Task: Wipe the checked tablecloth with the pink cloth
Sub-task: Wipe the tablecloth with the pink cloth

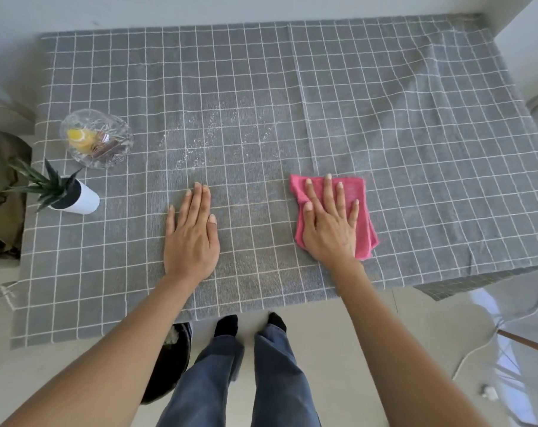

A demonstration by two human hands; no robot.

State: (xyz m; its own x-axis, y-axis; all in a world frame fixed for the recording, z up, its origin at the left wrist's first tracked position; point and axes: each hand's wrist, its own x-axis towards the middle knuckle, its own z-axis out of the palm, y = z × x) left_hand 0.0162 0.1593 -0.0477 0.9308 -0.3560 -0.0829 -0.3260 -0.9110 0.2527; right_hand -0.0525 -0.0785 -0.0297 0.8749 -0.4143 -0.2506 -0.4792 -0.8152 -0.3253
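A grey checked tablecloth (384, 118) with white grid lines covers the whole table. A folded pink cloth (361, 195) lies on it right of centre. My right hand (330, 223) presses flat on the pink cloth, fingers spread. My left hand (192, 235) rests flat on the bare tablecloth to the left, holding nothing. White crumbs or powder (212, 140) are scattered on the tablecloth beyond my left hand.
A clear glass bowl (96, 141) holding a yellow item stands at the left. A small plant in a white pot (76, 198) is nearer the left edge. A dark bin (169, 365) sits on the floor under the table's near edge, beside my feet.
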